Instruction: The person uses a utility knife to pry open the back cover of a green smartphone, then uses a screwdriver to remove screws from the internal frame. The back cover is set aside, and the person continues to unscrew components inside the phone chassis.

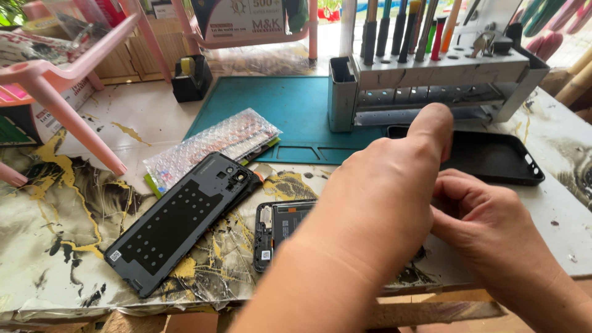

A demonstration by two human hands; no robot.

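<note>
Two hands (pixel 431 216) over opened phone (pixel 280 228) | circuitry exposed | back cover (pixel 179 222) beside

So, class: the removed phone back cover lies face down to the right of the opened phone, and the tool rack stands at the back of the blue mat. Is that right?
Not quite. The head view shows the back cover lying to the left of the opened phone, not the right. The tool rack does stand at the back of the blue mat.

Bright daylight, soft shadows, sharp focus
</note>
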